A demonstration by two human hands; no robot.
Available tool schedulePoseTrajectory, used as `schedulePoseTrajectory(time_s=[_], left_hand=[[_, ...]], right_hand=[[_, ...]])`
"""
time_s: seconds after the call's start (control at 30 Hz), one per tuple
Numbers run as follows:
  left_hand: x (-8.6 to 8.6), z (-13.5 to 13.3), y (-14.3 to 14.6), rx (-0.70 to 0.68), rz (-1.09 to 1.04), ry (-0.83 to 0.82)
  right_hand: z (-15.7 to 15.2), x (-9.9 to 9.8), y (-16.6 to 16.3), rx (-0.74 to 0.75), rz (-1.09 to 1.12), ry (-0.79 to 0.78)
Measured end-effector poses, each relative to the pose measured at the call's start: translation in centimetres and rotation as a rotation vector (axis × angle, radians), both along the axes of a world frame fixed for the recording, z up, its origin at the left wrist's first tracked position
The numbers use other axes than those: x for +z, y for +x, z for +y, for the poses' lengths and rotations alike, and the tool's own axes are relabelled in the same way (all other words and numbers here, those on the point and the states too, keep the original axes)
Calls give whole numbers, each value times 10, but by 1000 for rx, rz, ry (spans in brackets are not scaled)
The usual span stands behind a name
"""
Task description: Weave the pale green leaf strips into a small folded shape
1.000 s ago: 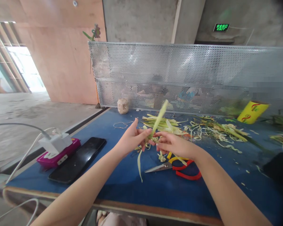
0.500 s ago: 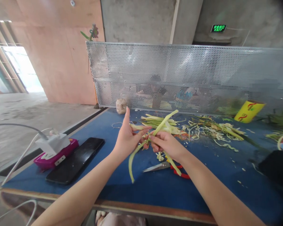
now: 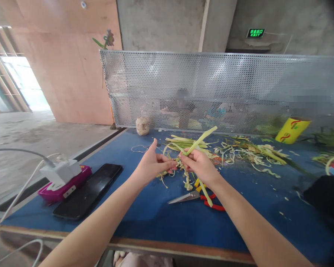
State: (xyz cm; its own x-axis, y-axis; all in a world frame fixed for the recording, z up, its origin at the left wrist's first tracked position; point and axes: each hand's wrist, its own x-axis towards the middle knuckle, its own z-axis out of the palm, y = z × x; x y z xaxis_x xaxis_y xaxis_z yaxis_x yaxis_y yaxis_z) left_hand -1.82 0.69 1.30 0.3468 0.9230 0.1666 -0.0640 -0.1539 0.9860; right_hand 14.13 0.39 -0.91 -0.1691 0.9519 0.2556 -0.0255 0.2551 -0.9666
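My right hand [image 3: 199, 164] pinches a long pale green leaf strip [image 3: 202, 138]. One end of the strip points up and away, and another length [image 3: 205, 193] hangs below the hand. Close by on the left, my left hand [image 3: 153, 166] has its fingertips closed at the near end of the strips, where a thin piece bends in a loop; one finger sticks up. Exactly what lies between the left fingertips is partly hidden. Scissors with red handles [image 3: 215, 206] lie beneath the hands, beside small pale scraps [image 3: 188, 184] and something yellow [image 3: 198, 184].
Leaf strips [image 3: 180, 140] and a tangle of shreds [image 3: 256, 154] lie on the blue table [image 3: 144, 218]. At left are a black phone [image 3: 89, 191] and a purple power strip [image 3: 65, 187]. A yellow roll [image 3: 292, 130] and pale lump [image 3: 142, 126] stand before the perforated metal screen [image 3: 211, 81].
The strip that hung below my left hand no longer hangs there; a strip now bends up between the hands. My left hand's raised finger has lowered and moved slightly right.
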Motion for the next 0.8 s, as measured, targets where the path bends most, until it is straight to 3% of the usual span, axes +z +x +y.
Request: schedulePoseTrajectory(time_s=[0.37, 0.5, 0.63, 0.8], left_hand=[[7, -11, 1, -81, 37, -78], [3, -8, -1, -133, 19, 7], [-1, -7, 1, -29, 37, 115], [-8, -7, 4, 48, 87, 216]], right_hand=[[-3, 9, 1, 27, 134, -47], [-3, 9, 5, 101, 143, -101], [-5, 6, 2, 180, 176, -125], [-9, 2, -8, 178, 36, -80]])
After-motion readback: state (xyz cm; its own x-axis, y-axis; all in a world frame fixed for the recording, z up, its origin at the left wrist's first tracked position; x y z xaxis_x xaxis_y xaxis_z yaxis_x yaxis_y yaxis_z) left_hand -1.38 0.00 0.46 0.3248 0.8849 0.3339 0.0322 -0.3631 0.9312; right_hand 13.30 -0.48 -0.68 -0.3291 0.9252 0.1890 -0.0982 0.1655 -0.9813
